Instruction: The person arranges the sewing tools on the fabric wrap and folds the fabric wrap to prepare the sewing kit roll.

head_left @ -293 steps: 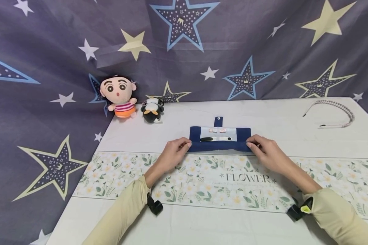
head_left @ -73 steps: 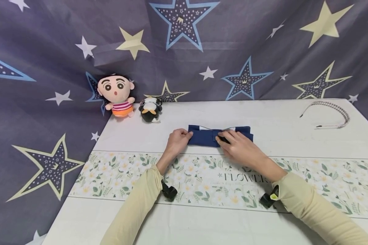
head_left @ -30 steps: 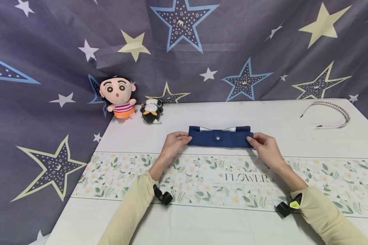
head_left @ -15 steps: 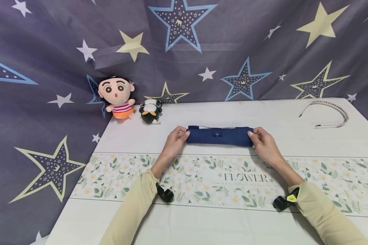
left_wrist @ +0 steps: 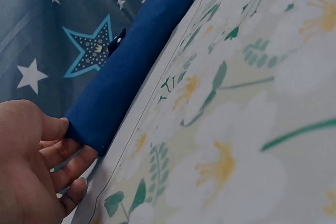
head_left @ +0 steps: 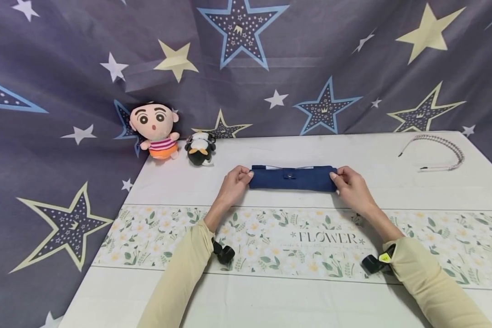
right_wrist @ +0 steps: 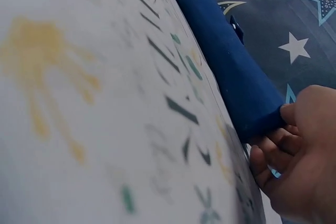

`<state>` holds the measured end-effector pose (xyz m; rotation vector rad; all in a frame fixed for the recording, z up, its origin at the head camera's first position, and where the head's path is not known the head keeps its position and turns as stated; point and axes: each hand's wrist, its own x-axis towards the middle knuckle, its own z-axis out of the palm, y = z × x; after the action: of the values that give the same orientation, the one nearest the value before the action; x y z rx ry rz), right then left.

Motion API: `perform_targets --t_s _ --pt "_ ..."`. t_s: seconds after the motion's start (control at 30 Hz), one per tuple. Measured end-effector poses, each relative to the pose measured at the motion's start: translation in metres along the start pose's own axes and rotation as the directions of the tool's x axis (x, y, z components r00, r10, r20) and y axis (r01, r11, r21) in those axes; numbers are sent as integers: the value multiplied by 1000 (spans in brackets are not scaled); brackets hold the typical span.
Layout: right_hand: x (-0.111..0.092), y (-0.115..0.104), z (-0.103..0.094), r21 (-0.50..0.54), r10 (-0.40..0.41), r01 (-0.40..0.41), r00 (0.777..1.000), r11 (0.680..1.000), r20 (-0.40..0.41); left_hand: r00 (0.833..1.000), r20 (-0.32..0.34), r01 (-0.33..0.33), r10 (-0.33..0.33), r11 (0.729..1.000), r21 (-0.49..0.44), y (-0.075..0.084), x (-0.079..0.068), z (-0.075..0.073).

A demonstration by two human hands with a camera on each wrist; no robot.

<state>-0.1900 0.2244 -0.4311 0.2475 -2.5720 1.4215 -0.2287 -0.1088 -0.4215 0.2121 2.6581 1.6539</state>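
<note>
A navy fabric roll-up pouch (head_left: pixel 293 180) lies across the table in the head view, folded into a long narrow shape. A snap tab crosses the middle of its upper edge, and a thin strip of pale lining shows behind it. My left hand (head_left: pixel 234 183) pinches the left end between thumb and fingers. At the other end my right hand (head_left: pixel 354 189) grips it the same way. Both wrist views show the pouch as a blue roll, each thumb on top and fingers underneath. Whatever lies inside the pouch is hidden.
At the back left sit a plush doll (head_left: pixel 156 130) in a striped top and a small penguin plush (head_left: pixel 200 148). A beaded headband (head_left: pixel 443 148) lies at the back right. The white tablecloth (head_left: pixel 270 300) has a floral band; a star-patterned curtain (head_left: pixel 270 45) hangs behind.
Earlier the pouch lay unfolded, showing small items on pale lining. It was folded and its tab brought over; my right hand left the tab for the right end. Lately the pouch tilted and shifted slightly away.
</note>
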Motion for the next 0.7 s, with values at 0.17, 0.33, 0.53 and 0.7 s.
perform_targets --t_s 0.17,0.33,0.53,0.7 --pt "1 0 -4 48 63 -65 997 997 48 999 -27 41 -43 998 -40 0 1 -1" --pt "1 2 -6 104 81 -89 994 991 77 996 -57 68 -73 994 -89 -1 0 -3" --pt "0 4 -10 114 95 -105 992 988 84 995 -61 70 -81 986 -151 -1 -1 -8" --pt "-3 5 -15 118 95 -102 994 988 63 997 -49 45 -53 988 -150 0 -6 -15"
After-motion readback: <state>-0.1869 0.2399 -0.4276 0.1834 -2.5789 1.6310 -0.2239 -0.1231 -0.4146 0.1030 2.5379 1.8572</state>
